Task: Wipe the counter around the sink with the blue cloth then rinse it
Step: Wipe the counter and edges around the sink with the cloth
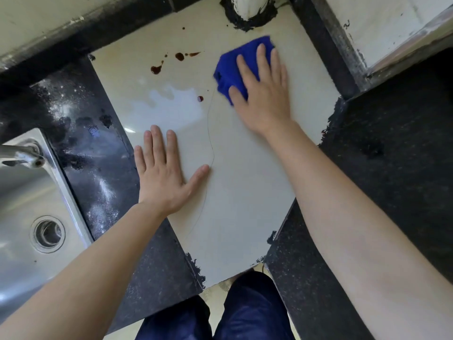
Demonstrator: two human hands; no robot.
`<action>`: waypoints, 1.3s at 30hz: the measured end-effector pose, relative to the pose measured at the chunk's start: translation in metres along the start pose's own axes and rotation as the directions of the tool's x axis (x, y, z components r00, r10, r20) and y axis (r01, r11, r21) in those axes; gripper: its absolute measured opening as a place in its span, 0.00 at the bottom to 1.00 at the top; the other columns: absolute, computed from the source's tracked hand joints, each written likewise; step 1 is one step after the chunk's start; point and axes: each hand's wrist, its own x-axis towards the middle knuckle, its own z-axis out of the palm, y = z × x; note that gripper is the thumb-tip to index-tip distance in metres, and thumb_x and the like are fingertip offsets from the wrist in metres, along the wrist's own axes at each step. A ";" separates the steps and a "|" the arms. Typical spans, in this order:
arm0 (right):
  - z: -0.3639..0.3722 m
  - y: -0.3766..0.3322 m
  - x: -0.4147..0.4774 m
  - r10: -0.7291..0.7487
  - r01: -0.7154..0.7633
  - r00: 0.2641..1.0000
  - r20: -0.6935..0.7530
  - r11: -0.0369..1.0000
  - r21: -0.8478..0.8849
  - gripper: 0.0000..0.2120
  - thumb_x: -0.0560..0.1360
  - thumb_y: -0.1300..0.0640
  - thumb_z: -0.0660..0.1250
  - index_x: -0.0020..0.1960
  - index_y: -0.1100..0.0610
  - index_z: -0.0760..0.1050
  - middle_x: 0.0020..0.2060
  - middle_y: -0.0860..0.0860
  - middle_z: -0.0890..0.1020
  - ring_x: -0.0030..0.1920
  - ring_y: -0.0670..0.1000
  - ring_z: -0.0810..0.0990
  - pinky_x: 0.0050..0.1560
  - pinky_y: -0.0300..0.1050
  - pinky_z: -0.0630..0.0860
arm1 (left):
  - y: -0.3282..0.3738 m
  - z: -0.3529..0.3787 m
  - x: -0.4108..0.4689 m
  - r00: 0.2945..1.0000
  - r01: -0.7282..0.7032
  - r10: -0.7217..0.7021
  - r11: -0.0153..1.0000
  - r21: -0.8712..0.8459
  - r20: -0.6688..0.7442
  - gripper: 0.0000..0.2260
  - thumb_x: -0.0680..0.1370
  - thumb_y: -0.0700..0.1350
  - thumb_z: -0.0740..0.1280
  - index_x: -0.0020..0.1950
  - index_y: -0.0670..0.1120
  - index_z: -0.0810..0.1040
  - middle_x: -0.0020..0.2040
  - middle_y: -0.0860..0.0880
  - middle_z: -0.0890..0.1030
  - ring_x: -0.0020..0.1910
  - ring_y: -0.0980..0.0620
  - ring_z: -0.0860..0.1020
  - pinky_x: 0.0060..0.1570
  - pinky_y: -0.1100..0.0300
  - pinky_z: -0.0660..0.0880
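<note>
A crumpled blue cloth [235, 69] lies on the pale tile section of the counter [240, 192], toward its far right. My right hand [266, 94] presses flat on top of the cloth, fingers spread over it. My left hand [164, 175] rests flat on the same tile, nearer me, palm down and holding nothing. Dark brown stains [180, 56] dot the tile to the left of the cloth, with a small red spot [200, 98] and a wet sheen [171, 104] below them. The steel sink [29, 217] is at the left.
A tap [22, 153] reaches over the sink's far rim. Black speckled counter [98, 148] lies between sink and tile, and more of it [397, 148] to the right. A white pipe [248, 7] rises at the back. A thin hair curves across the tile.
</note>
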 end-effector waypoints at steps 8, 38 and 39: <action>-0.008 0.061 -0.072 -0.206 0.214 0.974 0.093 0.972 -0.094 0.32 0.83 0.38 0.52 0.82 0.51 0.53 0.82 0.57 0.48 0.81 0.58 0.42 0.80 0.52 0.37 | 0.003 -0.003 0.000 0.999 -0.007 0.007 1.000 0.002 0.031 0.51 0.72 0.79 0.45 0.81 0.45 0.36 0.81 0.41 0.34 0.78 0.45 0.30 0.77 0.41 0.35; -0.007 -0.002 0.022 0.070 -0.068 0.996 0.048 0.996 -0.058 0.31 0.83 0.38 0.47 0.82 0.47 0.46 0.81 0.60 0.41 0.80 0.63 0.38 0.79 0.60 0.38 | 0.002 -0.003 0.000 0.999 -0.009 0.008 1.000 0.028 0.042 0.54 0.70 0.81 0.45 0.81 0.45 0.35 0.80 0.40 0.33 0.78 0.44 0.30 0.77 0.40 0.35; -0.001 -0.007 0.005 -0.006 0.009 0.998 0.058 0.998 -0.068 0.30 0.83 0.39 0.47 0.82 0.47 0.47 0.81 0.60 0.42 0.80 0.63 0.38 0.79 0.60 0.38 | 0.002 -0.004 0.001 0.999 -0.009 0.008 1.000 0.030 0.046 0.53 0.70 0.81 0.44 0.81 0.45 0.35 0.80 0.41 0.33 0.78 0.44 0.30 0.77 0.40 0.35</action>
